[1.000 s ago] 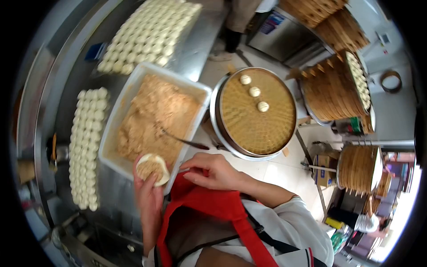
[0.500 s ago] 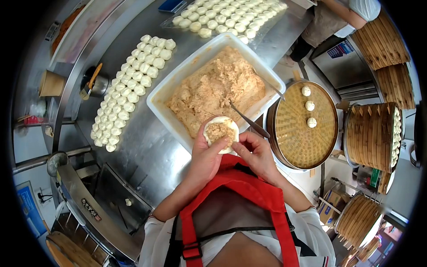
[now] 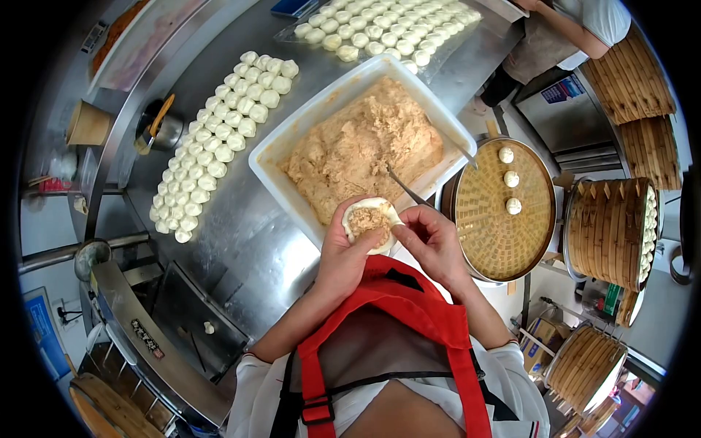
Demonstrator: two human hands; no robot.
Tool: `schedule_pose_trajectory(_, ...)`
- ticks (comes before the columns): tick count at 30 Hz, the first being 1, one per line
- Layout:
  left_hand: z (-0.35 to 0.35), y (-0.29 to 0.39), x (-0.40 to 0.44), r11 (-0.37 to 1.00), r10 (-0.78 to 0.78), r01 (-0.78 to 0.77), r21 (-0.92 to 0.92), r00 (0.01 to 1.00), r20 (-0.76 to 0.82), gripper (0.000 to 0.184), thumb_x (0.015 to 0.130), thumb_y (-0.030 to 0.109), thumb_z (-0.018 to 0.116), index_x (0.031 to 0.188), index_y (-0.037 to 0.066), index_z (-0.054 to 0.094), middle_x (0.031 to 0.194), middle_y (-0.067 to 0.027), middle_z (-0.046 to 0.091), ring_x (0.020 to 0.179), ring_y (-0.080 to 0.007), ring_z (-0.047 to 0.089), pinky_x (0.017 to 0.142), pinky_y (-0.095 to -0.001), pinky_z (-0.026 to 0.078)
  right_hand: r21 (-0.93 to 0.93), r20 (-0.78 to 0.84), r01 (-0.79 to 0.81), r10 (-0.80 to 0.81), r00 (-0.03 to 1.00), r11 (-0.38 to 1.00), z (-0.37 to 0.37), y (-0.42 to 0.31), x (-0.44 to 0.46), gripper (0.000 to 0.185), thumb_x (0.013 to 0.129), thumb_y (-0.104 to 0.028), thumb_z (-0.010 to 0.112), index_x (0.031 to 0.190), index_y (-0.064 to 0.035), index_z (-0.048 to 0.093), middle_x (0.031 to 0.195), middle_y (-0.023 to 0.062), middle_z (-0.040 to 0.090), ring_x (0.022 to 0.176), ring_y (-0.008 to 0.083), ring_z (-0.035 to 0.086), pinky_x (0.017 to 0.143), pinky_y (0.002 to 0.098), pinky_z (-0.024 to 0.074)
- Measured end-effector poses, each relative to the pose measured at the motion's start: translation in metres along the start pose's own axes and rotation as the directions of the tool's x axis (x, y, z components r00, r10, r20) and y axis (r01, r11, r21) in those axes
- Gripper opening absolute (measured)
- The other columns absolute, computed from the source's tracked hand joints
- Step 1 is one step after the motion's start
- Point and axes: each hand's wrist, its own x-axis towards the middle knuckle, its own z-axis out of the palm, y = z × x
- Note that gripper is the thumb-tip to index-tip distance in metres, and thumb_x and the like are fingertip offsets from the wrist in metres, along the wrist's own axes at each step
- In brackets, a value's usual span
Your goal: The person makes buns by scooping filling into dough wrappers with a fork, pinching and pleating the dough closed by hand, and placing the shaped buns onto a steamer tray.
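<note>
A round dough wrapper [image 3: 393, 212] with a mound of meat filling [image 3: 366, 220] in its middle rests in my left hand [image 3: 345, 252], the fingers cupped beneath it and the thumb pressed on the filling. On the wrapper's right edge, my right hand [image 3: 437, 239] pinches the dough between thumb and fingers. Just beyond both hands stands a white plastic tub [image 3: 272, 144] heaped with minced filling [image 3: 358, 142]. A metal utensil [image 3: 410, 188] leans in the filling, its lower end partly hidden behind my right hand.
Rows of dough pieces [image 3: 212, 146] lie on the steel table [image 3: 241, 219], with more dough pieces [image 3: 380, 29] at the back. A round steamer [image 3: 504, 241] holding three buns [image 3: 512, 179] stands at right, near stacked bamboo steamers [image 3: 610, 226]. Another person [image 3: 544, 44] stands at upper right.
My right hand has drawn the wrapper's right edge up into a fold, so the wrapper looks less round. The whole view has shifted slightly.
</note>
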Motion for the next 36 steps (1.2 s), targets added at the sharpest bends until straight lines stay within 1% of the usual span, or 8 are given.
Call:
schedule_pose_trajectory(7, -0.005, 0.001, 0.000, 0.994, -0.017, 0.019, 0.105, 1.000, -0.018, 0.045, 0.087, -0.009, 0.053, 0.129, 0.004, 0.044, 0.118, -0.0063, 0.058, 0.108, -0.0125, 0.056, 0.093, -0.0276, 0.047, -0.309, -0.031, 0.286, -0.310, 0.950, 0.907, -0.004, -0.022, -0.001, 0.014, 0.081, -0.004, 0.071, 0.091, -0.0012, 0.062, 0.080, 0.0094, 0.059, 0.061, 0.0147, 0.053, 0.057, 0.0275, 0.0460)
schedule_pose_trajectory(12, -0.012, 0.003, -0.001, 0.991, -0.072, 0.066, 0.117, 0.996, 0.048, 0.049, 0.085, -0.012, 0.051, 0.130, 0.005, 0.045, 0.119, -0.0074, 0.056, 0.110, -0.0152, 0.056, 0.095, -0.0309, 0.048, -0.094, 0.112, 0.097, -0.087, 0.990, 0.991, -0.006, -0.013, 0.007, 0.013, 0.083, -0.003, 0.069, 0.094, -0.0008, 0.061, 0.086, 0.0011, 0.057, 0.068, 0.0076, 0.055, 0.059, 0.0240, 0.0461)
schedule_pose_trajectory(15, -0.016, 0.002, -0.002, 0.986, -0.113, 0.105, 0.126, 0.992, 0.061, 0.052, 0.083, -0.015, 0.050, 0.131, 0.005, 0.046, 0.121, -0.0075, 0.056, 0.112, -0.0167, 0.056, 0.096, -0.0325, 0.049, -0.092, 0.112, 0.085, -0.075, 0.991, 0.992, -0.007, -0.011, 0.003, 0.013, 0.084, -0.002, 0.068, 0.094, 0.0003, 0.061, 0.086, 0.0036, 0.058, 0.069, 0.0098, 0.058, 0.061, 0.0240, 0.0481)
schedule_pose_trajectory(18, -0.016, 0.007, 0.001, 0.980, -0.144, 0.136, 0.149, 0.988, 0.051, 0.052, 0.081, -0.015, 0.049, 0.129, 0.005, 0.048, 0.121, -0.0073, 0.056, 0.112, -0.0169, 0.057, 0.096, -0.0323, 0.049, -0.275, 0.091, 0.367, -0.356, 0.930, 0.889, -0.006, -0.025, 0.000, 0.020, 0.079, -0.006, 0.073, 0.095, -0.0012, 0.062, 0.081, 0.0089, 0.059, 0.062, 0.0187, 0.057, 0.056, 0.0296, 0.0470)
schedule_pose_trajectory(21, -0.020, 0.009, 0.004, 0.978, -0.176, 0.167, 0.122, 0.982, 0.063, 0.055, 0.079, -0.015, 0.048, 0.131, 0.004, 0.048, 0.122, -0.0074, 0.056, 0.113, -0.0167, 0.056, 0.096, -0.0319, 0.049, -0.403, 0.079, 0.334, -0.332, 0.940, 0.852, -0.005, -0.032, 0.005, 0.021, 0.078, -0.006, 0.073, 0.096, -0.0017, 0.062, 0.082, 0.0094, 0.059, 0.064, 0.0212, 0.057, 0.057, 0.0309, 0.0480)
schedule_pose_trajectory(25, -0.027, 0.019, 0.003, 0.947, -0.302, 0.318, -0.052, 0.931, 0.203, 0.056, 0.083, -0.009, 0.052, 0.137, 0.006, 0.046, 0.124, -0.0073, 0.056, 0.114, -0.0163, 0.055, 0.096, -0.0321, 0.049, -0.279, 0.181, 0.224, -0.178, 0.967, 0.934, -0.007, -0.026, 0.010, 0.021, 0.081, -0.007, 0.072, 0.100, -0.0016, 0.063, 0.082, 0.0039, 0.057, 0.067, 0.0112, 0.050, 0.059, 0.0257, 0.0428)
schedule_pose_trajectory(31, -0.026, 0.016, 0.005, 0.912, -0.254, 0.203, 0.356, 0.962, 0.103, 0.048, 0.089, 0.000, 0.059, 0.136, 0.003, 0.048, 0.128, -0.0050, 0.056, 0.110, -0.0114, 0.056, 0.096, -0.0276, 0.045, -0.331, 0.195, 0.349, -0.299, 0.934, 0.876, -0.004, -0.025, 0.006, 0.014, 0.082, -0.006, 0.070, 0.094, -0.0005, 0.063, 0.081, 0.0060, 0.057, 0.063, 0.0139, 0.052, 0.057, 0.0268, 0.0441)
schedule_pose_trajectory(36, -0.034, 0.015, 0.006, 0.931, -0.253, 0.190, 0.311, 0.951, 0.178, 0.046, 0.091, 0.002, 0.058, 0.136, 0.002, 0.048, 0.131, -0.0057, 0.054, 0.113, -0.0104, 0.054, 0.096, -0.0263, 0.045, -0.358, 0.176, 0.341, -0.296, 0.939, 0.869, -0.001, -0.025, 0.011, 0.021, 0.080, -0.008, 0.072, 0.097, -0.0011, 0.062, 0.082, 0.0086, 0.058, 0.064, 0.0176, 0.054, 0.058, 0.0289, 0.0460)
